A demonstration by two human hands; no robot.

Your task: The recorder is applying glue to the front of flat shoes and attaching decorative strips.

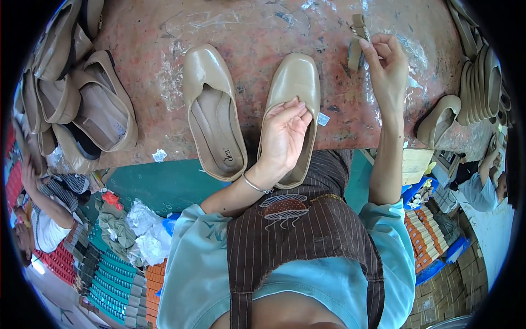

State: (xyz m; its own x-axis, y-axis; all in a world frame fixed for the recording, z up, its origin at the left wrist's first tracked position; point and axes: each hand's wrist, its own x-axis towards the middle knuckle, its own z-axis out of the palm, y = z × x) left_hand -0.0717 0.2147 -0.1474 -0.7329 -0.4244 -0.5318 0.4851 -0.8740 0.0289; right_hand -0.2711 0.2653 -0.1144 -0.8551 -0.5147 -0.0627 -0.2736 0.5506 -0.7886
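Beige leather shoe (293,88) lay on the red bench (257,33) with its long axis running from the near edge, heel end, away to the toe. The left hand (285,134) rested curled on its opening, fingers bent onto the vamp. The right hand (389,68), well apart toward the bench's right side, was raised and pinched a small tan strap piece (357,41) between thumb and fingers. A second matching shoe (213,109) lay parallel, just beside the first on its left.
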